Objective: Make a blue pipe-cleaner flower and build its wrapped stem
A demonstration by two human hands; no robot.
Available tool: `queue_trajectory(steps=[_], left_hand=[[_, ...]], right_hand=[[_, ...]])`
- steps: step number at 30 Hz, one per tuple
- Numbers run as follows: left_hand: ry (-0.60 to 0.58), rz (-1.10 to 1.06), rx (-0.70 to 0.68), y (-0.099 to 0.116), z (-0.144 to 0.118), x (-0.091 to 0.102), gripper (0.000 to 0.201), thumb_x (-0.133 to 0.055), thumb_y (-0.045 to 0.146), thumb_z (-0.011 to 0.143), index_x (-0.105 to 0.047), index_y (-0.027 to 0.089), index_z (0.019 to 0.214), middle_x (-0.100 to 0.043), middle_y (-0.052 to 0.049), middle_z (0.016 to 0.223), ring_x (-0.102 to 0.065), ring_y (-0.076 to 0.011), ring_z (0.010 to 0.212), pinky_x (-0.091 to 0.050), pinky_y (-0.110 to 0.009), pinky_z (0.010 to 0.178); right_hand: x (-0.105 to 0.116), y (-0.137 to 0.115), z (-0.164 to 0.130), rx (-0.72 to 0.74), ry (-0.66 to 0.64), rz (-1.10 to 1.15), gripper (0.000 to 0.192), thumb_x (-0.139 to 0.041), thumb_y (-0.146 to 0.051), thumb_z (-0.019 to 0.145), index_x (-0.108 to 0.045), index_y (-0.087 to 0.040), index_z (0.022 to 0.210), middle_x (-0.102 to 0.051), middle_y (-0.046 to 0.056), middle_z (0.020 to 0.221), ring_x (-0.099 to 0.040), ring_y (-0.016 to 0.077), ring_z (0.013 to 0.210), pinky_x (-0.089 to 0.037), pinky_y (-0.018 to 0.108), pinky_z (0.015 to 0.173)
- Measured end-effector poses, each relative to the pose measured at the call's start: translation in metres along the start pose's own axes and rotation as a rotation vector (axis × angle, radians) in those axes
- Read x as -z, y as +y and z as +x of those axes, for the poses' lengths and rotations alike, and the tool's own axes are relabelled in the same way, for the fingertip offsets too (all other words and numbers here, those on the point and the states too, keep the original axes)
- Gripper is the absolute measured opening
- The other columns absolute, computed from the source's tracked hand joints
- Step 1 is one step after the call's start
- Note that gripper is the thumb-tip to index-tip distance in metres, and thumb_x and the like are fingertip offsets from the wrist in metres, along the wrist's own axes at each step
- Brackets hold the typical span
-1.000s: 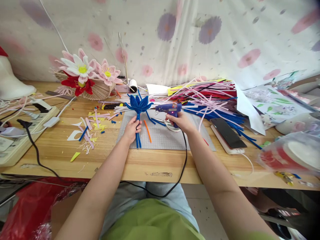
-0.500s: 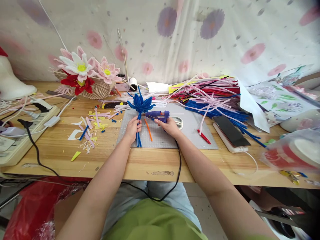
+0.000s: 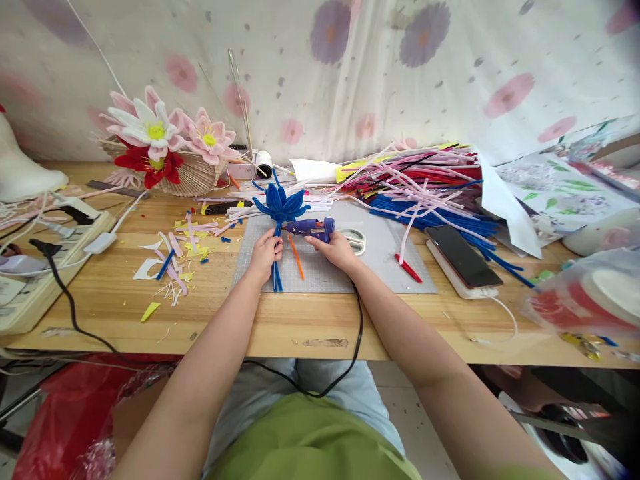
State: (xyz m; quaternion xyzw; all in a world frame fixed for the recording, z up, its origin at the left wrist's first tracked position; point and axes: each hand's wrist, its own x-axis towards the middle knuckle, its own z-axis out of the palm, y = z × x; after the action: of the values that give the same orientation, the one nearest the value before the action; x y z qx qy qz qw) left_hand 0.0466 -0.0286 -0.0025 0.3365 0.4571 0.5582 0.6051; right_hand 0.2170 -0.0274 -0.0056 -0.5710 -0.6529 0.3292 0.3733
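The curled left hand (image 3: 265,259) holds a fuzzy blue flower (image 3: 281,205); the right hand (image 3: 336,251) grips a purple plastic glue gun (image 3: 313,229) sideways.

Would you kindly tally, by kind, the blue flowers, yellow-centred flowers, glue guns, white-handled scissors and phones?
Blue flower, in the left hand: 1
White flower, red flower and pink flower, all yellow-centred: 3
Glue gun, in the right hand: 1
White-handled scissors: 1
Phone: 1
Total: 7
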Motion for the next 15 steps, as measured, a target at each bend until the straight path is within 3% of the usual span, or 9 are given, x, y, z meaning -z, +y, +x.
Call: queue_trajectory(steps=[4,15], left_hand=[[0.002,0.010,-0.006,-0.0008,0.0004,-0.0001,0.014,-0.046,0.010,0.065,-0.053,0.014,0.077,-0.044,0.003,0.061,-0.030,-0.0012,0.041,-0.013,-0.015,0.037],[0.015,-0.004,-0.001,-0.0019,0.0010,0.0003,0.015,-0.048,0.010,0.065,-0.054,0.015,0.077,-0.045,0.003,0.060,-0.030,-0.0011,0.040,-0.013,-0.015,0.038]], right_hand=[[-0.0027,0.0012,0.0022,0.020,0.027,0.027,0.038,-0.057,-0.052,0.069,-0.064,-0.018,0.085,-0.064,0.002,0.070,-0.058,0.0169,0.067,-0.047,0.030,0.068],[-0.0006,-0.0006,0.0005,0.046,0.011,0.011,0.039,-0.058,-0.054,0.069,-0.066,-0.021,0.088,-0.067,0.004,0.081,-0.060,0.0215,0.082,-0.046,0.034,0.076]])
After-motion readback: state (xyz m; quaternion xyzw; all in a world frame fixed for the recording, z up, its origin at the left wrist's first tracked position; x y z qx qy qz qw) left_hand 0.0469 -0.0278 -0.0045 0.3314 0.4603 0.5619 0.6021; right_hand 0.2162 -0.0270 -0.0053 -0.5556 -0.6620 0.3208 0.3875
